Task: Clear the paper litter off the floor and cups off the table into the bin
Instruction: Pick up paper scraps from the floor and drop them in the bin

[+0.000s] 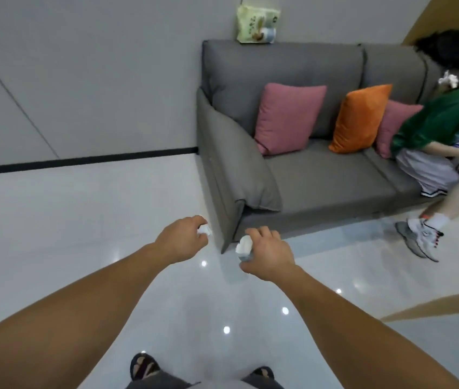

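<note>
**Paper wads in both grips, just off the sofa corner**

Stands on a glossy pale floor [82, 220], sandalled feet [144, 366] at the bottom edge, both bare forearms stretched forward and down. Clenches the left grip [183, 240] round a small crumpled white paper [205, 230], only a bit of it peeking out between thumb and fingertips. Grasps a larger white paper wad [243, 245] in the right grip [267, 254], fingers curled over the top, thumb underneath. Shows something greyish just below that wad, too blurred to name. Holds both pieces off the floor, close together but apart, just in front of the near corner of a grey sofa [321, 181].

Faces the sofa set against a grey wall [82, 80], with a black skirting strip [82, 160] running along the wall's foot to the left. Finds a pink cushion [287, 119] leaning against the sofa's left back, an orange cushion [360, 119] upright beside it, and a second pink cushion [394, 122] tucked between the orange one and a seated figure. Notes a pale green printed bag [256, 23] standing on top of the sofa back. Catches, at the right edge, another person in a green top [447, 119] seated on the sofa's far end, leaning forward, one grey-and-white sneaker [419, 237] planted on the floor. Picks out small bright light reflections scattered across the floor.
</note>
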Action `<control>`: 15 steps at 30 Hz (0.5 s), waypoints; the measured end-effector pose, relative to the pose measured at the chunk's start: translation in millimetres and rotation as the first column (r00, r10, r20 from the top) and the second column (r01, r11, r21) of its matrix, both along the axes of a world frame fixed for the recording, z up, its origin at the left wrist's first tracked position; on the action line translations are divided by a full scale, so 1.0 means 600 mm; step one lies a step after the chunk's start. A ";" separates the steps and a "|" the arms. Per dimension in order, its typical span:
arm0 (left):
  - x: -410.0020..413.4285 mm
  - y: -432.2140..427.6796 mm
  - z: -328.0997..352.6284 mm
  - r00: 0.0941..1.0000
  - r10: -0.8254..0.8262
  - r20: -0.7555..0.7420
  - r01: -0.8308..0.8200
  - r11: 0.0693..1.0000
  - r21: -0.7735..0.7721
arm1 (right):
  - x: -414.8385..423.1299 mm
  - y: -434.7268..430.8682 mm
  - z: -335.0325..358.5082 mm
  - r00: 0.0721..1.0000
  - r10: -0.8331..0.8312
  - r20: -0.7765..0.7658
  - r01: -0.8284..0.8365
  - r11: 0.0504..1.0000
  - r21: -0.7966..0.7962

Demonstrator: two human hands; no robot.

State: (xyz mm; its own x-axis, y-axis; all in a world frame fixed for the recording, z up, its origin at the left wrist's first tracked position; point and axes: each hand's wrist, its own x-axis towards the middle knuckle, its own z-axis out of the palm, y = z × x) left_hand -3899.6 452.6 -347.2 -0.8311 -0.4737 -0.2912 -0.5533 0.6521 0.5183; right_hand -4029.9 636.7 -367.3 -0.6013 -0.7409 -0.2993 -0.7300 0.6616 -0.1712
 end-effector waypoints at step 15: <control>0.552 -0.378 0.025 0.791 0.611 -0.037 -0.612 0.790 -0.044 | 0.423 -0.596 0.057 0.747 0.663 -0.053 -0.664 0.748 -0.006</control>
State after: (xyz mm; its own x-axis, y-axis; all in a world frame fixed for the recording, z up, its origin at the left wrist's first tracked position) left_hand -3568.4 225.9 -332.1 -0.3680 -0.8984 -0.2397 -0.8356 0.2064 0.5091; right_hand -3776.1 279.3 -333.2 0.0320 -0.9644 -0.2626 -0.9907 0.0041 -0.1359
